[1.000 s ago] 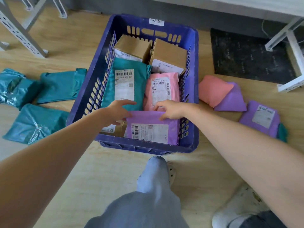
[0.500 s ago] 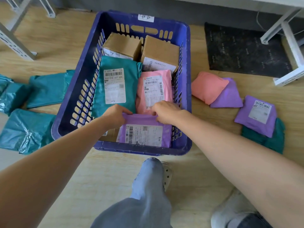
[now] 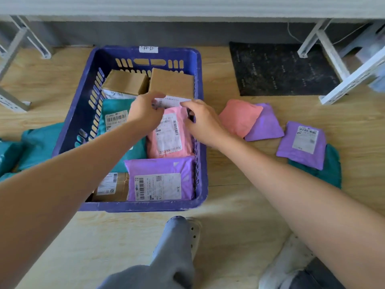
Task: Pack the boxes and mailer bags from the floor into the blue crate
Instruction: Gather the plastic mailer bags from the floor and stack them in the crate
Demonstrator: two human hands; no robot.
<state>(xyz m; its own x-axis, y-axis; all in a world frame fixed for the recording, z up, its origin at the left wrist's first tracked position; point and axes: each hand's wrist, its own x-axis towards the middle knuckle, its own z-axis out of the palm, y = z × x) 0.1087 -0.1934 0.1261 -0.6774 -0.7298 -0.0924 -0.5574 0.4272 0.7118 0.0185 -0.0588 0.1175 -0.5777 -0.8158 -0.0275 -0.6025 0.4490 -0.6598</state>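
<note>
Bare forearms [image 3: 62, 184], grey-blue trousers [image 3: 170, 257], white perforated clogs [image 3: 194, 232].

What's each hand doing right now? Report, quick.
Left hand: pinches the pink mailer at its top edge.
Right hand: fingers curled at the same mailer's corner; grip cannot be told.

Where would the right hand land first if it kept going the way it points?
Probably the white label on the right cardboard box; the right hand looks almost there, depth unclear.

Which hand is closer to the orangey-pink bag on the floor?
Right. The right hand is at the right wall of the blue crate, just beside the orangey-pink bag; the left hand is farther off, over the crate.
</note>
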